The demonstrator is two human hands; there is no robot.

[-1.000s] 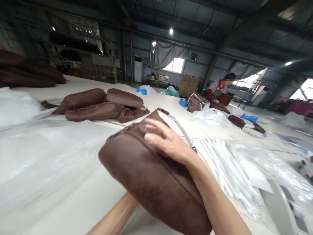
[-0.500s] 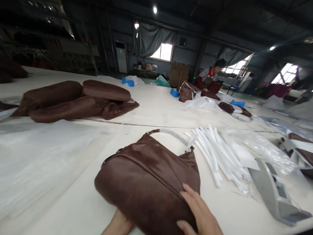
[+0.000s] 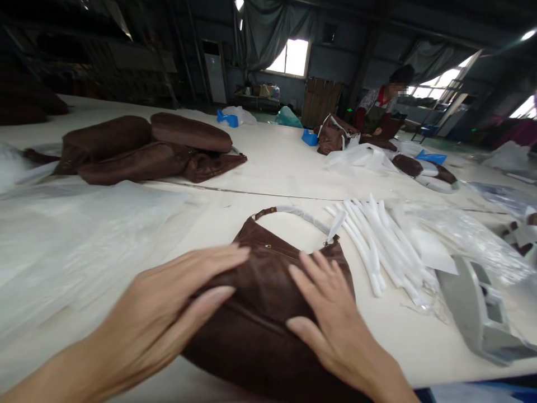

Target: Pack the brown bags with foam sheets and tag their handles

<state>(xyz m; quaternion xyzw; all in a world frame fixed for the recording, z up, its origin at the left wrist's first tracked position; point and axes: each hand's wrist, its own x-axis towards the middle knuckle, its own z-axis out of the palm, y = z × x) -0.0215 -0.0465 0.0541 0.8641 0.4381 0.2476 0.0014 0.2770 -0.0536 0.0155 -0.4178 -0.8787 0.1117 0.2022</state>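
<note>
Both my hands lie flat on the brown handbag (image 3: 268,313), which rests on the pale bench (image 3: 268,168) before me. My left hand (image 3: 168,313) covers its left side, my right hand (image 3: 331,319) its right, fingers (image 3: 310,274) spread apart, clamped on nothing. Its wrapped handle (image 3: 302,215) arches beyond my fingertips. No writing is readable.

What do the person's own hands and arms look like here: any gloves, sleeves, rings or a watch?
Both are bare. The left hand and the right hand wear no gloves, and no rings show on the fingers in view. The forearms that enter the picture are uncovered, with no sleeve, watch or wristband in sight. The fingernails are short and unpainted.
</note>
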